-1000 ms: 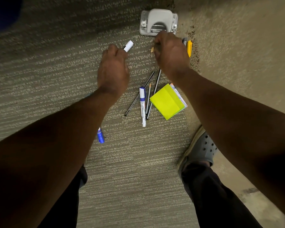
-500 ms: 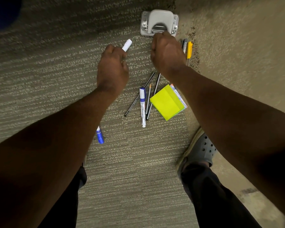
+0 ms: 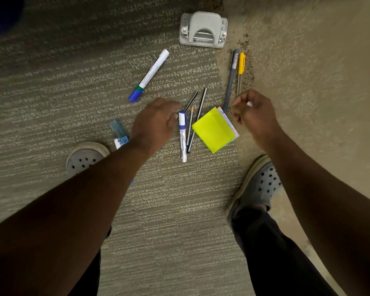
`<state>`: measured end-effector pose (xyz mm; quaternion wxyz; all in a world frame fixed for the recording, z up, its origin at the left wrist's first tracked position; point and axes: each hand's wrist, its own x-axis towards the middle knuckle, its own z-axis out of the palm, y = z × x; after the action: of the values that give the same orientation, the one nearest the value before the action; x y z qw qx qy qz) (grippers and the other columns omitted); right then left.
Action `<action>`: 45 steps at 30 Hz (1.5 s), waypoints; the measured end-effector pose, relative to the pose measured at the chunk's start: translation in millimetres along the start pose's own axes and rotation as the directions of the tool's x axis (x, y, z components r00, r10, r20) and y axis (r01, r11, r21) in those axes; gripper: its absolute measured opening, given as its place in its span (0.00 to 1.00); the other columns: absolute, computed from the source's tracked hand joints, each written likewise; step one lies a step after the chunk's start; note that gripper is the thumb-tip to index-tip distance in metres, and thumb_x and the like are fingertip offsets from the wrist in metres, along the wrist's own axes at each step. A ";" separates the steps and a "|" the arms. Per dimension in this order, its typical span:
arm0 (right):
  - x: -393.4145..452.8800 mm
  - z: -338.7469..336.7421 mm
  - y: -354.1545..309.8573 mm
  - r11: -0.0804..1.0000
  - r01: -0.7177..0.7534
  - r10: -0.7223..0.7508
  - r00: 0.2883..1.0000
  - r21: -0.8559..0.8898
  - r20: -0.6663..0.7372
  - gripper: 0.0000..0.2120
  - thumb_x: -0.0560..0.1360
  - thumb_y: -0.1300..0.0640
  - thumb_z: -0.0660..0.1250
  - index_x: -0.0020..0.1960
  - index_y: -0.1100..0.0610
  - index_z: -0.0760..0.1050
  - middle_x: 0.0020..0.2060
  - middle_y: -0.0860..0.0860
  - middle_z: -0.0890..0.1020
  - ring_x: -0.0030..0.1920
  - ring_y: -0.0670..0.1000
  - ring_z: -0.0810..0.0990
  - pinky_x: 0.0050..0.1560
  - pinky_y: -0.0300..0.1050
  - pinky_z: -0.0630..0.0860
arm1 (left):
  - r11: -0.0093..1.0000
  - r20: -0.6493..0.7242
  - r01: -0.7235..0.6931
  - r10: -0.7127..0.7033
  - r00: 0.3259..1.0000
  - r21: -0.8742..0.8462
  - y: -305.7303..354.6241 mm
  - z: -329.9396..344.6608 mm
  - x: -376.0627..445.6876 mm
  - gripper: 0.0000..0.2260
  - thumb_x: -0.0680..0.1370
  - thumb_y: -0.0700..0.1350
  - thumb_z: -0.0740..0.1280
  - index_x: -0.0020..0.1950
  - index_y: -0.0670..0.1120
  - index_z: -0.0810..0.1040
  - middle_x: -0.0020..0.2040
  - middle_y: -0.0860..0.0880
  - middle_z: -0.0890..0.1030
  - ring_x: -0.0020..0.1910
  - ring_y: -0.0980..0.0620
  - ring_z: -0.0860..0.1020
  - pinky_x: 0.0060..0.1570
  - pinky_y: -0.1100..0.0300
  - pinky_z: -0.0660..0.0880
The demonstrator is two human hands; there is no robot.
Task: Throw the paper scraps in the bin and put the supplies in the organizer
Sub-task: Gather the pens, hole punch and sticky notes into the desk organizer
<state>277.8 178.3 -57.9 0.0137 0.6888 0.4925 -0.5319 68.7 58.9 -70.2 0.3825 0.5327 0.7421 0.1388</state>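
— Right hand [image 3: 257,112]? Pinching a small white paper scrap [image 3: 249,104] at three o'clock of the sticky notes [image 3: 214,129].
— Left hand [image 3: 156,122]? Loosely curled, empty, beside the marker [image 3: 182,135]. Keep pinching; carry binward.

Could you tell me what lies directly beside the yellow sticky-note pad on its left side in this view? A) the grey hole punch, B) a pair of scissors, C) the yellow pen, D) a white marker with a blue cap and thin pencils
D: the white marker with a blue cap and thin pencils lie just left of the yellow sticky-note pad; the hole punch and yellow pen lie farther up.
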 end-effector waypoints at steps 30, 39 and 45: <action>-124.6 85.3 -208.3 0.815 0.560 -0.508 0.814 -0.148 0.282 0.07 0.79 0.67 0.53 0.49 0.61 0.69 0.37 0.52 0.69 0.34 0.44 0.65 0.34 0.37 0.63 | 0.967 -0.913 0.243 -0.036 0.407 0.071 1.5 -208.4 -82.0 0.23 0.78 0.44 0.66 0.68 0.33 0.66 0.67 0.27 0.66 0.69 0.35 0.66 0.68 0.43 0.67; -180.1 141.2 -376.6 0.368 0.929 -0.925 0.370 -0.037 0.084 0.10 0.72 0.72 0.53 0.43 0.59 0.66 0.39 0.56 0.68 0.39 0.51 0.65 0.42 0.40 0.62 | 0.810 -0.790 0.560 -0.226 0.569 0.172 -74.7 -299.3 -75.5 0.32 0.80 0.64 0.47 0.69 0.40 0.69 0.75 0.40 0.65 0.74 0.42 0.63 0.76 0.47 0.53; -203.2 198.8 -456.2 0.111 0.970 -0.772 0.221 -0.215 0.597 0.30 0.82 0.70 0.46 0.51 0.33 0.67 0.48 0.32 0.76 0.45 0.44 0.71 0.49 0.54 0.22 | 0.823 -0.804 0.542 -0.205 0.559 0.167 -81.3 -297.7 -74.8 0.31 0.80 0.64 0.49 0.59 0.38 0.74 0.63 0.40 0.76 0.69 0.40 0.70 0.75 0.45 0.54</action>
<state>-171.0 170.3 237.8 -0.0251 0.1092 0.9226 -0.3692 -189.5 19.8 110.5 -0.0581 0.3160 0.9408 0.1077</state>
